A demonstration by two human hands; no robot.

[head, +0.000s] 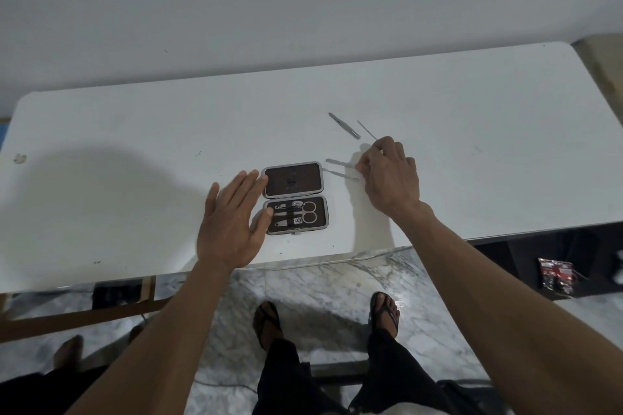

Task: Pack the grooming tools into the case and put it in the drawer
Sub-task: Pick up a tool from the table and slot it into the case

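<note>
- Case (294, 198) lies open on the white table (135, 145), near the front edge, about mid-width; scissors (308, 211) and clippers are seated in the near half.
- Left hand (232, 219): flat, fingers spread, fingertips touching the case's left rim.
- Right hand (391, 172): fingertips pinched on a thin metal tool (338, 163) just right of the case.
- Three more loose tools lie nearby: one (340, 175) beside it, tweezers (344, 125) and a pin (365, 129) farther back.

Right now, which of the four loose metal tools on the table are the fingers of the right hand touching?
The right hand pinches the flat tool lying nearest the open case's lid; the other three lie untouched.
</note>
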